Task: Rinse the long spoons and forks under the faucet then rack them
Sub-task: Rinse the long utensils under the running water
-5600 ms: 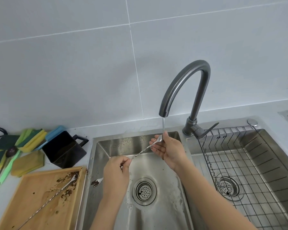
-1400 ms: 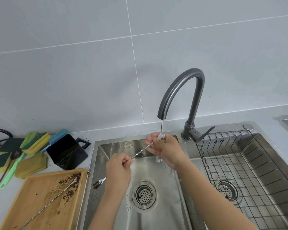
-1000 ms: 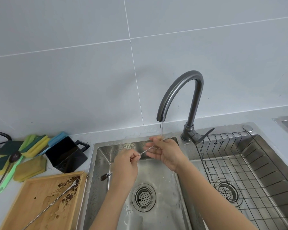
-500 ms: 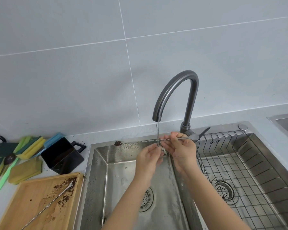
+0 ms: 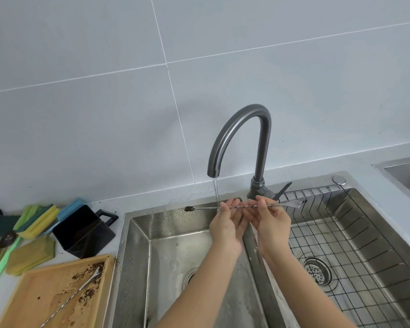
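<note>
A long twisted-handle utensil (image 5: 244,206) lies level under the faucet (image 5: 239,140). Its fork end on the left carries dark grounds, and its spoon end reaches right over the wire rack (image 5: 355,247). My left hand (image 5: 225,223) pinches the handle right where the thin water stream lands. My right hand (image 5: 270,218) grips the handle further right. A second long utensil (image 5: 74,297) lies on the wooden tray (image 5: 33,304), among brown grounds.
The left sink basin (image 5: 175,252) is wet, with its drain partly behind my left arm. The rack sits in the right basin over a strainer (image 5: 316,272). A black container (image 5: 83,230), sponges (image 5: 31,233) and a green-handled brush (image 5: 3,259) lie left on the counter.
The utensil has swung from slanting down-left to level and shifted right. Its dirty fork end rose from the basin to the sink's back rim. Both hands moved right with it.
</note>
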